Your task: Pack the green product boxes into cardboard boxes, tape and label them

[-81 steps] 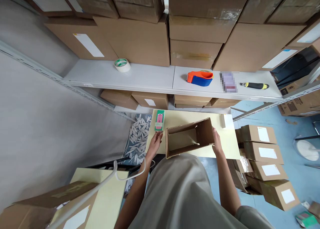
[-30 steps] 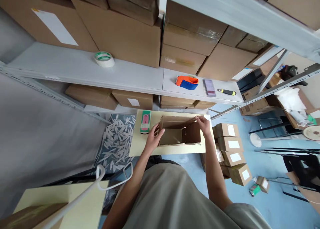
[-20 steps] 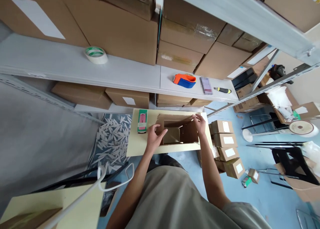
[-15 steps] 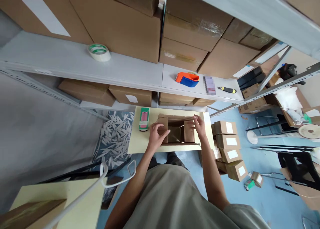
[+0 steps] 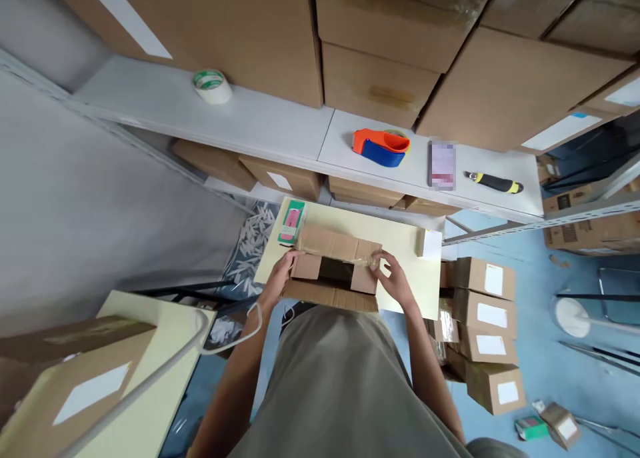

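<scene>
A small open cardboard box [image 5: 330, 247] stands near the front edge of the cream table [image 5: 400, 241]. Its short end flaps are folded inward, with a dark gap between them, while the long front and back flaps stand out. My left hand [image 5: 281, 275] grips the left end, fingers closed near the back flap's corner. At the right end, my right hand [image 5: 395, 278] pinches the corner by the back flap, where shiny clear tape shows. A green and pink packet [image 5: 291, 222] lies behind the box on the left.
A white block [image 5: 429, 243] sits at the table's right end. On the shelf above are a tape roll [image 5: 213, 87], an orange-blue tape dispenser [image 5: 381, 147] and a utility knife [image 5: 495, 182]. Labelled cartons [image 5: 487, 311] are stacked on the floor at right.
The box has come nearer my body, and its end flaps now fold further in. My left hand has moved from the left flap to the box's left end. The view has shifted.
</scene>
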A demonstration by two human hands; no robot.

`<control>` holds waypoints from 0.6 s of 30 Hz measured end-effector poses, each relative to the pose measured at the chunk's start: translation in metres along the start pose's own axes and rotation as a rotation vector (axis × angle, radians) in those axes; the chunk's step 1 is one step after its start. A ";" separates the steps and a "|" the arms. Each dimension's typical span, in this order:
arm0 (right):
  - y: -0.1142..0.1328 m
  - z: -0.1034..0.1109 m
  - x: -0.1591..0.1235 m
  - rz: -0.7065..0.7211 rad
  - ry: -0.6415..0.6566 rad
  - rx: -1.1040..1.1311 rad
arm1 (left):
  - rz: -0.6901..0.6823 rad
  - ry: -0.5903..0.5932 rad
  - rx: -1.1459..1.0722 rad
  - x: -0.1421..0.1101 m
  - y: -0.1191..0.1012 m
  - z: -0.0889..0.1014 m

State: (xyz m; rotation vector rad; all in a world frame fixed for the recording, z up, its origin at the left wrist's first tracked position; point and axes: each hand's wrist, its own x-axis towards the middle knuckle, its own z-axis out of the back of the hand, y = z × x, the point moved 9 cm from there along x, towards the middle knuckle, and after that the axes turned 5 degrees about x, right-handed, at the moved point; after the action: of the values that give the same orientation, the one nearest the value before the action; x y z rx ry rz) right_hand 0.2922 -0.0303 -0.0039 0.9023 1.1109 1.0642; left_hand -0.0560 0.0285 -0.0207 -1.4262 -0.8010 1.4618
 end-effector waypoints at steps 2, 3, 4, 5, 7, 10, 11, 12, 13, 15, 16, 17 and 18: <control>-0.008 0.002 -0.004 -0.021 0.105 0.094 | 0.029 -0.040 -0.115 -0.001 0.002 -0.008; -0.012 0.005 -0.005 -0.034 0.175 0.142 | 0.027 -0.060 -0.158 0.000 -0.001 -0.012; -0.016 0.009 -0.006 -0.045 0.252 0.183 | 0.019 -0.090 -0.186 0.000 -0.005 -0.016; -0.018 0.013 -0.006 -0.052 0.330 0.216 | 0.015 -0.114 -0.199 0.000 -0.009 -0.019; -0.021 0.024 -0.006 -0.053 0.474 0.246 | 0.018 -0.124 -0.197 0.001 -0.020 -0.028; -0.021 0.039 0.000 -0.027 0.552 0.220 | 0.014 -0.110 -0.186 0.001 -0.036 -0.041; -0.021 0.043 0.004 -0.014 0.528 0.204 | 0.008 -0.106 -0.178 0.002 -0.040 -0.045; -0.021 0.046 0.009 -0.002 0.478 0.191 | 0.001 -0.102 -0.162 0.003 -0.044 -0.049; -0.021 0.049 0.014 0.007 0.408 0.182 | -0.007 -0.093 -0.134 0.004 -0.046 -0.053; -0.022 0.053 0.024 0.019 0.226 0.162 | -0.027 -0.067 -0.047 0.009 -0.050 -0.061; -0.023 0.054 0.027 0.020 0.127 0.146 | -0.039 -0.069 0.007 0.012 -0.051 -0.063; -0.024 0.055 0.029 0.021 0.032 0.128 | -0.052 -0.086 0.063 0.015 -0.052 -0.064; -0.024 0.055 0.030 0.020 -0.050 0.112 | -0.067 -0.116 0.117 0.018 -0.054 -0.063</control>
State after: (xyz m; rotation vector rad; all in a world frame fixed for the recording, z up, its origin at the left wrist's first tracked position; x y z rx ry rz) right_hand 0.3535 -0.0101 -0.0217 1.0254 1.1312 0.9977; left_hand 0.0160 0.0559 0.0140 -1.2257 -0.8134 1.5255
